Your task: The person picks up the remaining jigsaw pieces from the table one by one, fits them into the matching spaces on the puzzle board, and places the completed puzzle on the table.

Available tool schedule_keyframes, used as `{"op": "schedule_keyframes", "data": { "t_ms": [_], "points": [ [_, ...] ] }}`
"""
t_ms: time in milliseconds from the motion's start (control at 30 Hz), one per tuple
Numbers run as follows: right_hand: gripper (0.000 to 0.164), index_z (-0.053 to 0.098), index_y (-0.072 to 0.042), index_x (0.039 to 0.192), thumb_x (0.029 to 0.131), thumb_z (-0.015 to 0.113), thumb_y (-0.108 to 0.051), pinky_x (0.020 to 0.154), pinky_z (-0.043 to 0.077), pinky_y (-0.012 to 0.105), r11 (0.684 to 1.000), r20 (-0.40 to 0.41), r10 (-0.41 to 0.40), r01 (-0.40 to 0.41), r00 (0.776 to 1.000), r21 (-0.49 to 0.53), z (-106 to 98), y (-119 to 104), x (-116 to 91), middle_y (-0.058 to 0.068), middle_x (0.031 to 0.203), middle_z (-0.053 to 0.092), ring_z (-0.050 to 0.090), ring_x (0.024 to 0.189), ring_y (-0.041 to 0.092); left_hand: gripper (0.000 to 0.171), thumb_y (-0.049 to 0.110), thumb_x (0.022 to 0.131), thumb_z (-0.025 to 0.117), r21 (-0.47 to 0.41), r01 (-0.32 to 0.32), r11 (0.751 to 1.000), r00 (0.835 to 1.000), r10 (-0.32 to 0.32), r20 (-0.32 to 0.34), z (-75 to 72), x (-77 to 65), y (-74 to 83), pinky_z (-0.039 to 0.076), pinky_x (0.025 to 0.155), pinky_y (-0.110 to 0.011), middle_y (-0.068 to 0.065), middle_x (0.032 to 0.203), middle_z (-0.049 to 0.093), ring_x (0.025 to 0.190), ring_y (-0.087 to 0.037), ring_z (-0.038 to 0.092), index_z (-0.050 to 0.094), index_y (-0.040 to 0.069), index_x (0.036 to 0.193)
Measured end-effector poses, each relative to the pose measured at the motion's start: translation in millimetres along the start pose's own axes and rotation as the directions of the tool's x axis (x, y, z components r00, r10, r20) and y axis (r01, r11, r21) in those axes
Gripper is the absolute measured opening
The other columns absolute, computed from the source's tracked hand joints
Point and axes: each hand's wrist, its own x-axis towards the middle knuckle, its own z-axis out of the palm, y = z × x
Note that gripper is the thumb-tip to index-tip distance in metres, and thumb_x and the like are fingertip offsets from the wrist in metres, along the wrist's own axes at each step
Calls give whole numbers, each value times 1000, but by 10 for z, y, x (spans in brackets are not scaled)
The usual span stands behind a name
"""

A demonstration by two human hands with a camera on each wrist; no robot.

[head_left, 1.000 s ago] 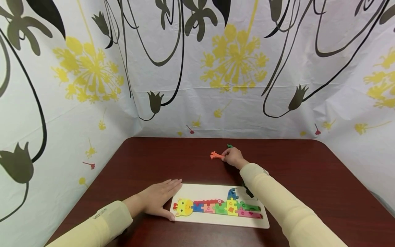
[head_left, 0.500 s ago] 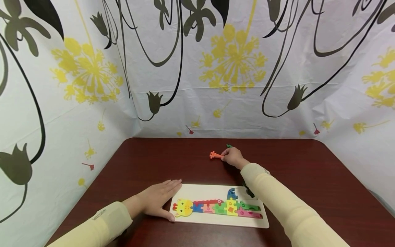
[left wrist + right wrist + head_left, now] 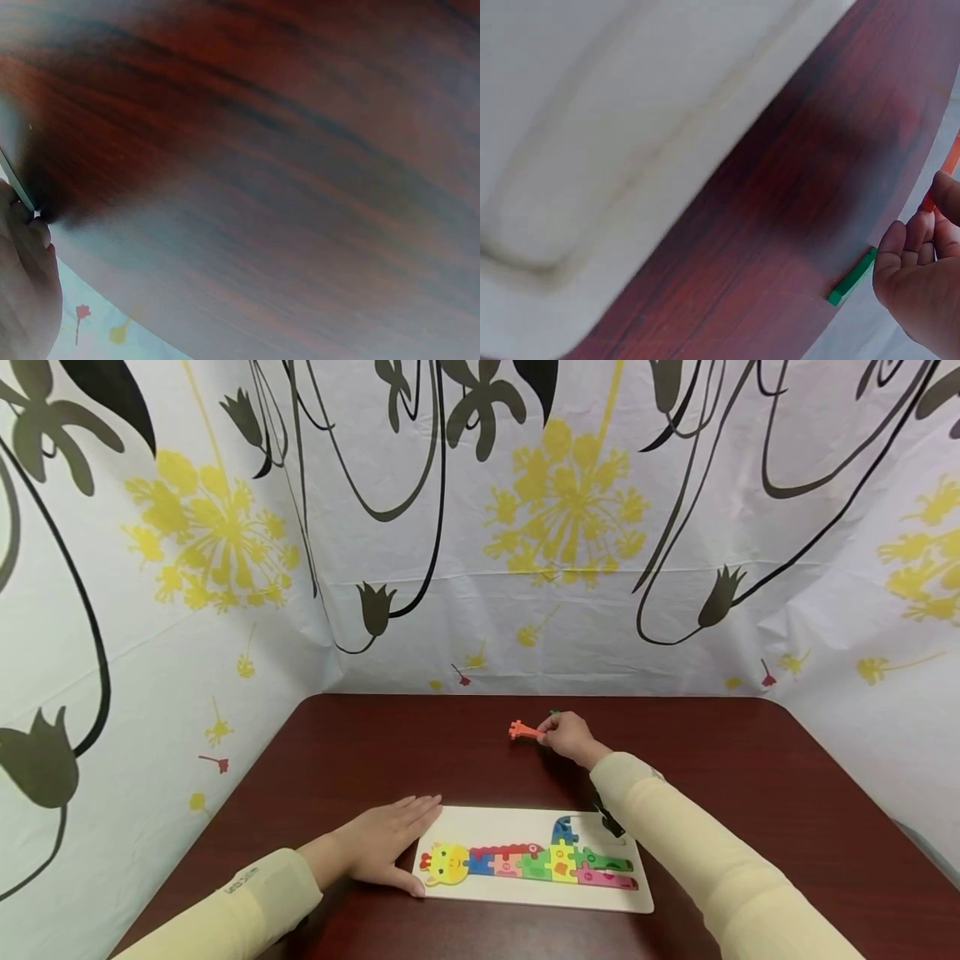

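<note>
On the table lies a white puzzle board (image 3: 495, 827) with a colourful giraffe of jigsaw pieces in it. My left hand (image 3: 386, 847) rests flat at the board's left end, fingers straight and thumb by the lower corner. Farther back, my right hand (image 3: 567, 737) pinches an orange puzzle piece (image 3: 522, 730) with a knobbed end pointing left. Just behind that hand is a green puzzle piece (image 3: 554, 712), mostly hidden in the head view. In the right wrist view, the green piece (image 3: 853, 277) lies on the tabletop beside the fingers, and the orange piece (image 3: 952, 157) sits between thumb and fingers.
The dark red-brown table (image 3: 405, 743) ends at a rounded far edge. A white patterned cloth (image 3: 465, 552) hangs behind it and at both sides. A dark object (image 3: 611, 818) at the right wrist overlaps the board's upper right corner.
My right hand has shifted slightly up and to the right, and the orange piece has risen a little with it. More of the green piece is now covered. My left hand has stayed put.
</note>
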Motion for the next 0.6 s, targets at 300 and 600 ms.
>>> {"op": "schedule_keyframes", "data": {
  "t_ms": [300, 600],
  "points": [
    [10, 70, 0, 99, 92, 66, -6, 65, 44, 31, 998, 4, -61, 61, 998, -12, -67, -54, -57, 11, 94, 62, 51, 79, 23, 111, 85, 80, 36, -10, 7, 1000, 1000, -7, 9, -26, 5, 12, 20, 115, -41, -9, 161, 17, 146, -21, 17, 18, 6, 155],
    [9, 69, -2, 99, 92, 67, -8, 65, 45, 30, 995, 27, -96, 97, 995, -16, -98, -25, -162, 8, 89, 61, 51, 77, 22, 111, 85, 80, 37, -13, 4, 1000, 1000, -4, 14, -28, 3, 18, 21, 115, -41, -9, 161, 17, 146, -22, 17, 18, 6, 155]
  ]
}}
